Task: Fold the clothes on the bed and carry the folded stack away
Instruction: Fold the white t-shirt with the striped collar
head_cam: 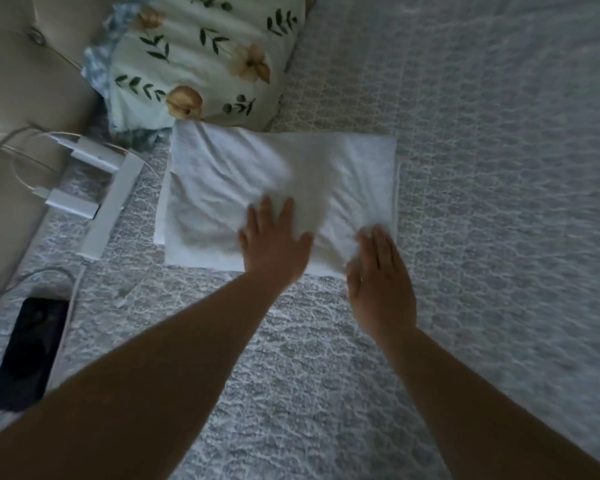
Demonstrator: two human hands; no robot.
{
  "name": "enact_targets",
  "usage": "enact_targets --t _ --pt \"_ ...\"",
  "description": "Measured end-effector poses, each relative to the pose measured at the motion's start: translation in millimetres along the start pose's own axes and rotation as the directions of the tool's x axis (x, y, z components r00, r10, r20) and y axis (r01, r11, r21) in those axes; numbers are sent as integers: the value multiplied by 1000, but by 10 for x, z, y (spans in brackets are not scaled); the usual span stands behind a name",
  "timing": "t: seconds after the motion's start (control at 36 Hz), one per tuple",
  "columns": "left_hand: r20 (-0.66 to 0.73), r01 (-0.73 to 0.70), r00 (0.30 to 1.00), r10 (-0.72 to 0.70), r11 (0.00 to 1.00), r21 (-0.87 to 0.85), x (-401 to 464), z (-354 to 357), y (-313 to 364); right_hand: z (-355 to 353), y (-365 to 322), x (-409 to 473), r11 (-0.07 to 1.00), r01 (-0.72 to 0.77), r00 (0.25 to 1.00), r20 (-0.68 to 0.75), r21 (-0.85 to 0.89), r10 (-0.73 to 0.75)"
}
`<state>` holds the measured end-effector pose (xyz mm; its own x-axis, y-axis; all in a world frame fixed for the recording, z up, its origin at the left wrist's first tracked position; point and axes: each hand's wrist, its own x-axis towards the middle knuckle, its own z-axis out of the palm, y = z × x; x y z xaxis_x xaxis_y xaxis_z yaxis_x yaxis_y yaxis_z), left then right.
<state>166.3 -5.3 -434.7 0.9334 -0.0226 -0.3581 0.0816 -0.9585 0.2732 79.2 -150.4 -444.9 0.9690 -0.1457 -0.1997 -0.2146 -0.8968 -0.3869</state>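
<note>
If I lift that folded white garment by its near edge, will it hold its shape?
Probably not: the white garment shows soft creases, so it likely droops. It looks thin and light. The left hand and right hand rest flat on it; supporting underneath seems safer.

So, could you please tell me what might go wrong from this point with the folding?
1. The white garment shows wrinkles under the left hand; folding now may set creases.
2. The right hand sits at the near corner, where the layers could slip apart.
3. The power strip and phone lie close by; cables might snag when lifting.
</note>
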Motion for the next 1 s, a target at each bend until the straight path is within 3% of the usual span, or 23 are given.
enact_targets --t 0.11,0.17,0.31,0.56,0.81,1.0 --pt "-49 -151 986 158 982 111 -799 379 354 -99 373 -630 992 -114 975 186 -62 124" --pt "-8 -188 981 191 970 154 -1069 506 516 -232 627 -884 984 -165 960 216 -68 176" --pt "110 -351 936 335 911 216 -1594 754 1199 -732 1353 -1259 983 -151 976 141 -101 164" --pt "115 -482 876 468 845 233 -2553 1275 2817 -1473 2770 -2040 965 -256 967 34 54 254" --pt "217 -554 825 521 821 135 -3429 1865 4061 -1837 3918 -3021 924 -382 917 124 5 378" --pt "261 -643 761 594 743 183 -3586 1911 4615 -2136 4359 -3248 855 -513 854 139 69 501"
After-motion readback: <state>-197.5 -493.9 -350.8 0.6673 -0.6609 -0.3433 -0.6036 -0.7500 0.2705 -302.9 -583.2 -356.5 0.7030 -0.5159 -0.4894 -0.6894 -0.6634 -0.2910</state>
